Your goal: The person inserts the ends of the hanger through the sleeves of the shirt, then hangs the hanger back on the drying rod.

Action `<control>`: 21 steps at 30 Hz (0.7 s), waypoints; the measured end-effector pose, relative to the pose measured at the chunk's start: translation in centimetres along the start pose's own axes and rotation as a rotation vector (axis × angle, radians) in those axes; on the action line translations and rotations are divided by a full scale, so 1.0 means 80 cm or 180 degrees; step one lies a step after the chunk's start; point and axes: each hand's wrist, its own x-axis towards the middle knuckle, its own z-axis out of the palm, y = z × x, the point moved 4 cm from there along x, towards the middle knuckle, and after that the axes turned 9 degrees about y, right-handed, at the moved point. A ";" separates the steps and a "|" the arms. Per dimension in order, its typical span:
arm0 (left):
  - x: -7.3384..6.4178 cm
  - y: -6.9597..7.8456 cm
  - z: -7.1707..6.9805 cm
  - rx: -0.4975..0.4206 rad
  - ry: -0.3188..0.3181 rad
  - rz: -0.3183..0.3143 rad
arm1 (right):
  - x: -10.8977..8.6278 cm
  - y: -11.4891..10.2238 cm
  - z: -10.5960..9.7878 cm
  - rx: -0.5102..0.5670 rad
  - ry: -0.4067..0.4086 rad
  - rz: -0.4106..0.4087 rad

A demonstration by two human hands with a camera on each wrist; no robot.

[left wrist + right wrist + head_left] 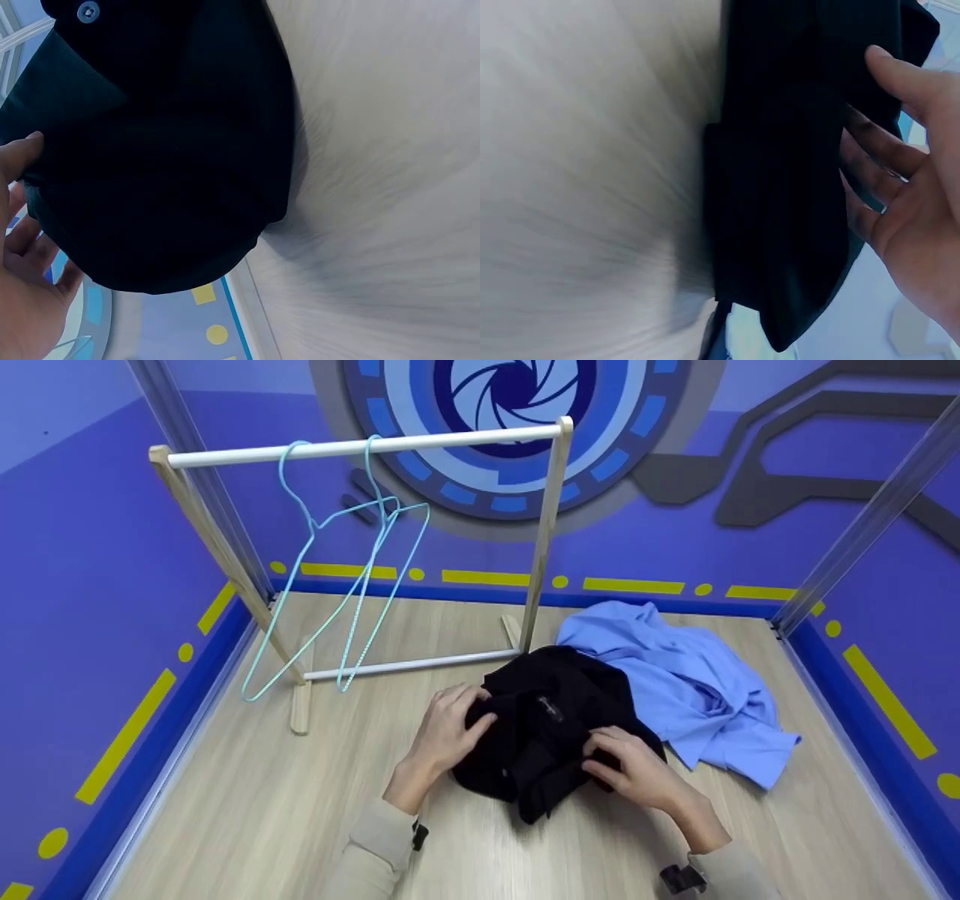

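Note:
A crumpled black shirt (555, 735) lies bunched on the wooden tabletop, a small button showing on it in the left wrist view. My left hand (450, 727) grips its left edge, thumb (22, 154) on the near face and fingers behind the cloth. On the shirt's right side my right hand (630, 769) pinches a fold between thumb (900, 75) and fingers. In the right wrist view, the fingertips disappear behind the dark fabric. Right behind the black shirt, a light blue shirt (675, 675) is heaped, partly overlapped by it.
A clothes rack (420, 444) with wooden posts and white bars stands at the back left. Two light blue hangers (300, 562) hang from its top bar. Blue-purple walls (862, 585) with yellow marks enclose the tabletop (300, 810) at the back and sides.

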 end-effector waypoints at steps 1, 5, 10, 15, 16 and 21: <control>0.000 0.000 0.000 -0.0006 0.0012 0.0003 | 0.003 0.000 -0.002 0.0092 0.0071 -0.0008; 0.002 -0.001 -0.002 -0.0062 0.0043 -0.0004 | 0.012 0.000 -0.011 0.0379 0.0305 0.0146; 0.004 0.001 -0.005 -0.0136 0.0112 -0.0047 | 0.022 0.000 -0.020 0.0617 0.0514 0.0396; 0.006 0.003 -0.009 -0.0163 0.0185 -0.0166 | 0.031 -0.002 -0.026 0.0825 0.0754 0.0559; 0.006 0.004 -0.009 -0.0168 0.0203 -0.0179 | 0.033 -0.005 -0.028 0.0850 0.0821 0.0593; 0.008 0.006 -0.012 -0.0197 0.0297 -0.0169 | 0.050 -0.030 -0.044 0.1034 0.1123 0.0672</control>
